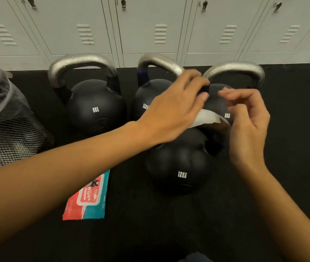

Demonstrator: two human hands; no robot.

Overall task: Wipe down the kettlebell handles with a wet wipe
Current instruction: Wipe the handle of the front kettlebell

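Grey lockers (150, 25) ran across twelve o'clock behind the black floor (169, 224); a black mesh bin (12, 140) with a liner stood at nine o'clock.

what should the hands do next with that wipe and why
Probably bring the white wipe fully onto the near 12KG kettlebell handle and close the right hand around it. The wipe looks held under the left hand, just above that handle, and the right hand's fingers sit curled beside it.

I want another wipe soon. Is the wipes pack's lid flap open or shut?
Shut, as far as shows: the wipes pack lies flat on the floor, its label flap flush; the left forearm hides its top.
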